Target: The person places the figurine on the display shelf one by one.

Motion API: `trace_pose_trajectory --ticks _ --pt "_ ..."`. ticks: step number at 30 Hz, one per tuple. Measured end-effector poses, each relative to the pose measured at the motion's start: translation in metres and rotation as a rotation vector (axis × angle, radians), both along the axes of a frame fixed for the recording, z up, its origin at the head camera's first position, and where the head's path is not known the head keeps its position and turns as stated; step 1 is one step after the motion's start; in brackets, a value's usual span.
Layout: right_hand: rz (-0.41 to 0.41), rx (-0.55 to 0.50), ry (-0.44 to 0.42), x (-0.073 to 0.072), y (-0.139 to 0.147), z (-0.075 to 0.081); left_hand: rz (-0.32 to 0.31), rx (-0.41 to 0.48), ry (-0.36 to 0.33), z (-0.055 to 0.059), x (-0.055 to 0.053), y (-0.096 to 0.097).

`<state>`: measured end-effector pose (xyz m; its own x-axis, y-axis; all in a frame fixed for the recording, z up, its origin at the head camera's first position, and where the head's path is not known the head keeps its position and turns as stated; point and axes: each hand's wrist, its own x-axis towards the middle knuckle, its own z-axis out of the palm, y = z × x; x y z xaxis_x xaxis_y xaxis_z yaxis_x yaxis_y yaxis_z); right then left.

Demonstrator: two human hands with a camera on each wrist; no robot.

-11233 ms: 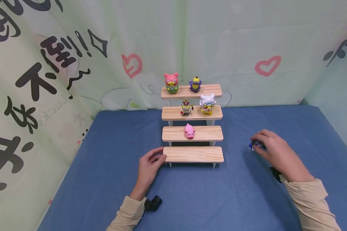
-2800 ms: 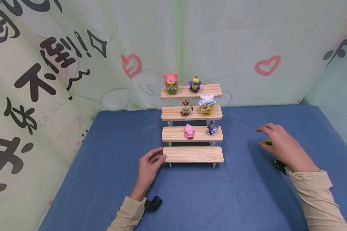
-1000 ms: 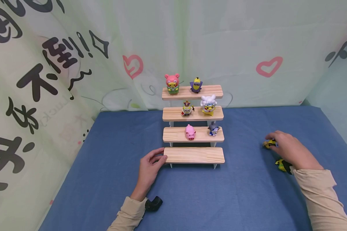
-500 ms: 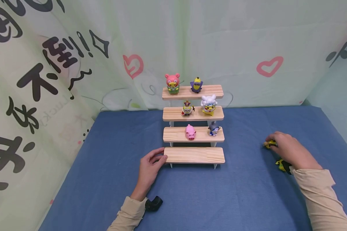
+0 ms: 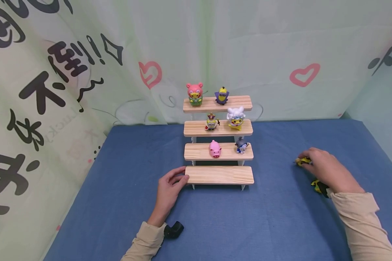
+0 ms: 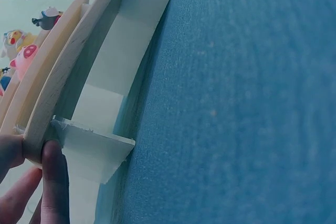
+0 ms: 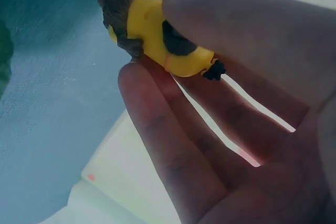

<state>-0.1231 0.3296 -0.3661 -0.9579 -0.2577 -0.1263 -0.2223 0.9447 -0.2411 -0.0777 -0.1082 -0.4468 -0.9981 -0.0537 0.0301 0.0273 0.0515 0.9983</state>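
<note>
My left hand (image 5: 170,194) grips the left end of the lowest board on a four-step wooden display stand (image 5: 219,175). In the left wrist view, thumb and fingers (image 6: 55,182) pinch that board's end near its white support. To the right of the stand, my right hand (image 5: 330,168) pinches a small yellow figurine (image 7: 152,24) between thumb and fingers, close over the cloth. The figurine has dark brown hair-like parts, and the thumb hides some of its body. Another yellow-green and black figurine (image 5: 317,185) lies on the cloth beside the right wrist, partly covered by it.
On the top board stand a pink bear-hooded figurine (image 5: 194,95) and a purple-caped one (image 5: 221,96). Below are a crowned figurine (image 5: 211,123) and a white-hatted one (image 5: 235,117), then a pink pig (image 5: 215,149) and a grey-blue figurine (image 5: 241,146). Blue cloth (image 5: 248,224) covers the table.
The grey-blue figurine went from my right hand to the third board's right end. My right hand returned right and took up the yellow figurine, shifting slightly left just now. My left hand stayed put.
</note>
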Motion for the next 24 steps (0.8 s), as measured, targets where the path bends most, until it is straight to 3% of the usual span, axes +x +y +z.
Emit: trace_pose_trajectory --ticks 14,24 --pt "0.019 -0.033 0.152 0.013 -0.016 0.004 0.013 -0.004 -0.003 0.002 0.001 0.001" --pt "0.018 -0.075 0.194 0.021 -0.028 0.011 0.004 0.008 0.001 0.002 0.001 0.001"
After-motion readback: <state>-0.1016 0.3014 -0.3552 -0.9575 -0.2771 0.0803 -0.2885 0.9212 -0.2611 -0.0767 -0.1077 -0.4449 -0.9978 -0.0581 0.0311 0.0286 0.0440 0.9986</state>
